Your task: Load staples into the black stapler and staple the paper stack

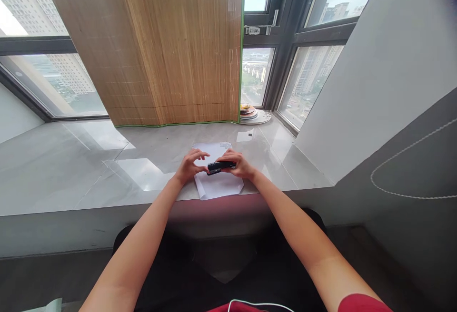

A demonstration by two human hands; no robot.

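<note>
A black stapler (218,166) is held level above white paper sheets (222,188). Its right end sits in the grip of my right hand (238,163), fingers over the top and thumb below. At the stapler's left end is my left hand (191,165), its thumb and fingers apart. The left thumb tip is close to the stapler's lower part; whether they touch I cannot tell. Beneath both hands the paper lies on the tiled sill, with small print near its upper right and a curled lower left corner.
A small dark piece (250,134) lies on the pale sill (107,179) beyond the paper. Stacked plates (254,116) stand by the window corner. A bamboo blind (178,55) hangs down to the sill at the back. On the right, a beaded cord (383,188) loops beside the wall.
</note>
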